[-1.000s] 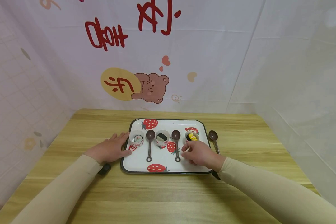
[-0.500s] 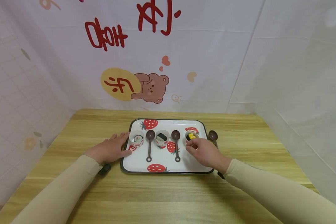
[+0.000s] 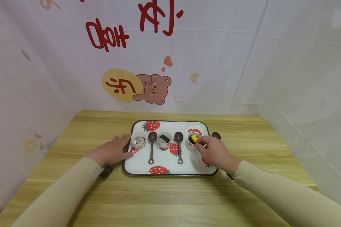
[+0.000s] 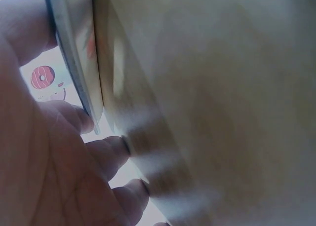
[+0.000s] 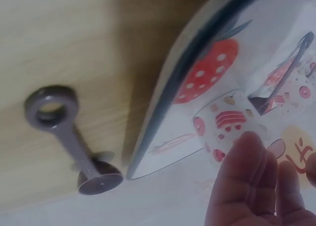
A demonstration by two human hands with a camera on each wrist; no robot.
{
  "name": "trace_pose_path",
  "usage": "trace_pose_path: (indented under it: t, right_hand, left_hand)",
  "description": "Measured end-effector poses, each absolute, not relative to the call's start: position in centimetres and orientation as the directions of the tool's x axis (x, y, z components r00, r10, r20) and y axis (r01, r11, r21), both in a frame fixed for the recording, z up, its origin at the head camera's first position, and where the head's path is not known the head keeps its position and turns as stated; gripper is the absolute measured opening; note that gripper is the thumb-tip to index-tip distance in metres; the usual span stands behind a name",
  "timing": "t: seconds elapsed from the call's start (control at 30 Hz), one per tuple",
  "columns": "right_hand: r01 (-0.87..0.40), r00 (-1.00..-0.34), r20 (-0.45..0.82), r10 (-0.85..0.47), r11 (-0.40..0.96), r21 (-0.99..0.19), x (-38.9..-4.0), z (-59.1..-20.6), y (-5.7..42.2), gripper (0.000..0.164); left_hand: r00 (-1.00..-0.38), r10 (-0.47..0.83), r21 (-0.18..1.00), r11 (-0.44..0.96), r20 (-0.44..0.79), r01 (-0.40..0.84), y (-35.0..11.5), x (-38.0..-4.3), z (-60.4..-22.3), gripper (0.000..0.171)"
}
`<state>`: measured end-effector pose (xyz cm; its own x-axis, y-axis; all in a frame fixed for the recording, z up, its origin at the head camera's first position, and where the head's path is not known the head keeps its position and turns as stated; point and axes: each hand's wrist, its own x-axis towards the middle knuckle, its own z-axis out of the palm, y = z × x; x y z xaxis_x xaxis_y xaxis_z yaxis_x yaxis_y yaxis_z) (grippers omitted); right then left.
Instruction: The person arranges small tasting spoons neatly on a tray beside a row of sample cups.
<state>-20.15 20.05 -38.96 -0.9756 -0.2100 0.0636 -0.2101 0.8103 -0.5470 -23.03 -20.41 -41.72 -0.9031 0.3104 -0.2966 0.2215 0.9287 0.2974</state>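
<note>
A white strawberry-print tray [image 3: 142, 167] with a dark rim lies on the table. My left hand [image 3: 110, 153] rests at its left rim, fingers spread; in the left wrist view the fingers meet the tray edge [image 4: 74, 63]. Close by the right paper cup [image 3: 190, 145], which holds a sushi piece with yellow topping [image 3: 194, 138], is my right hand [image 3: 216, 151], its fingers loosely bent and nothing seen in them. It overlaps a brown spoon [image 3: 216, 135] lying right of the tray; the right wrist view shows that spoon whole, its ring-ended handle [image 5: 74, 144] untouched.
Inside the tray stand a left paper cup [image 3: 138, 145] and a middle one [image 3: 164, 145], each with a sushi piece. Two brown spoons lie between the cups, one left [image 3: 152, 137] and one right [image 3: 178, 137]. A printed cloth [image 3: 204, 47] hangs behind the table.
My right hand has shifted right, from in front of the right cup to its right side, uncovering more of the cup and hiding the outer spoon's handle. My left hand stays put.
</note>
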Motion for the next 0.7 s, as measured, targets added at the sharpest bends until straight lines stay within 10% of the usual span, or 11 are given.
trace_pose_path:
  t: [0.7]
  right_hand:
    - [-0.255,-0.965,0.167,-0.204,0.881,-0.399,-20.7,-39.5,23.1,0.035]
  left_hand:
    - [-0.904,0.302,0.289,0.933,-0.303,0.215,-20.5,-23.1,-41.7,0.095]
